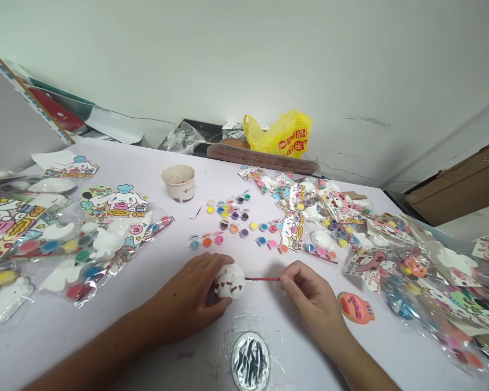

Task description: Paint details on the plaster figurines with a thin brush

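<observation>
My left hand (201, 290) is closed around a small white figurine (237, 279) with dark brown patches painted on it, thumb and fingers on its left side. Between the thumb and fingers of my right hand (307, 293) is a thin red paintbrush (264, 279). Its dark tip points left and is at the figurine's right edge; whether it touches cannot be made out. Beyond the hands stand open paint pots (206, 241) in small strips of several colours. A painted pink and orange piece (356, 308) lies right of my right hand.
Bagged figurine kits (110, 239) cover the left side, and more packets (375, 255) crowd the right. A paper cup (179, 183) stands toward the back. A round silver disc (250, 361) lies at the front under clear film. Behind the table is a yellow plastic bag (281, 136).
</observation>
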{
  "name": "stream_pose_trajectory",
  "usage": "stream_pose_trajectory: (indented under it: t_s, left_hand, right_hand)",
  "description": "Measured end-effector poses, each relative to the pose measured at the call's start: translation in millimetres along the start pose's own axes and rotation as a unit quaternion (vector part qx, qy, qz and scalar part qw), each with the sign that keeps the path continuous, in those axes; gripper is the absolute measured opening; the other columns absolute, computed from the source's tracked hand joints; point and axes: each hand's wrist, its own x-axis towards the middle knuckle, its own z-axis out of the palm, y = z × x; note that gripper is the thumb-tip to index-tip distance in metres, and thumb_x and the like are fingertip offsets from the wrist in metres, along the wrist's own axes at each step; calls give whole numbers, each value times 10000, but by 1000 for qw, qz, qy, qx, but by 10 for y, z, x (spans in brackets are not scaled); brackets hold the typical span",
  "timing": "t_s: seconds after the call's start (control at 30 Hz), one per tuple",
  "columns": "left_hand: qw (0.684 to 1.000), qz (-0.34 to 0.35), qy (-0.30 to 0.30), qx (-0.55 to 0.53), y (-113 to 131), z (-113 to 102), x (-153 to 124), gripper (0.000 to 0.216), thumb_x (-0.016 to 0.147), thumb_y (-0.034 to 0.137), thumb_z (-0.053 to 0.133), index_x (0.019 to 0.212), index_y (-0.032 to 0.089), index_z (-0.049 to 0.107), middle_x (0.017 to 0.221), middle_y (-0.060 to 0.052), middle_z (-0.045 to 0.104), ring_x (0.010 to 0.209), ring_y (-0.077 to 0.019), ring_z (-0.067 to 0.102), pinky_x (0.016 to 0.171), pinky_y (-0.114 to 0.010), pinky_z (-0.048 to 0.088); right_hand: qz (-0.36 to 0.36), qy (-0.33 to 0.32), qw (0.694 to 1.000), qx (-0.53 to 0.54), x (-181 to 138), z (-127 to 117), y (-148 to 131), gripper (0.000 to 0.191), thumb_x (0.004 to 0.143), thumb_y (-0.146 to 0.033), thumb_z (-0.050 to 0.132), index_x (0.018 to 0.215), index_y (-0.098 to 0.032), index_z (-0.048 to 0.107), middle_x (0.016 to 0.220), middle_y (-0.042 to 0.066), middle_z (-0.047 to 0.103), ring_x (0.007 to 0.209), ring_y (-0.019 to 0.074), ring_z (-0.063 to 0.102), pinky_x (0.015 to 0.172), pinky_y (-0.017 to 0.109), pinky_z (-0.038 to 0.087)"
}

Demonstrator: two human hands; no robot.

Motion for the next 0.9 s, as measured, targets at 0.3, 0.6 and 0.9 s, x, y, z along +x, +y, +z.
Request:
stream_pose_trajectory:
  t_s: [0.3, 0.6, 0.9]
  left_hand:
    - [999, 10, 30, 32, -53, 33, -4, 407, 842, 246, 561, 1227, 244, 430, 1147, -59, 554, 1101, -283, 507, 946, -411, 432]
    - [996, 23, 31, 78, -70, 51, -13, 410, 830, 220, 563, 1208, 255, 409, 1186, -58, 493, 1140, -272, 435, 971, -416, 405]
    - [993, 16, 58, 104, -123, 154, -11, 461, 802, 302, 631, 1213, 257, 427, 1171, -64, 508, 1101, -298, 467, 943, -451, 404]
  right_hand:
    - [-5, -18, 1000, -5, 12, 17, 9, 279, 914, -419, 508, 737, -204, 501, 633, -38, 374, 592, 139, 344, 554, 261, 288]
    - [1, -23, 1000, 10, 25, 6, 32, 239, 910, -372, 506, 738, -207, 481, 653, -41, 367, 608, 139, 344, 564, 263, 284]
    - [1, -24, 999, 37, 17, 24, 46, 245, 916, -382, 518, 749, -205, 498, 644, -45, 370, 599, 136, 341, 555, 261, 279]
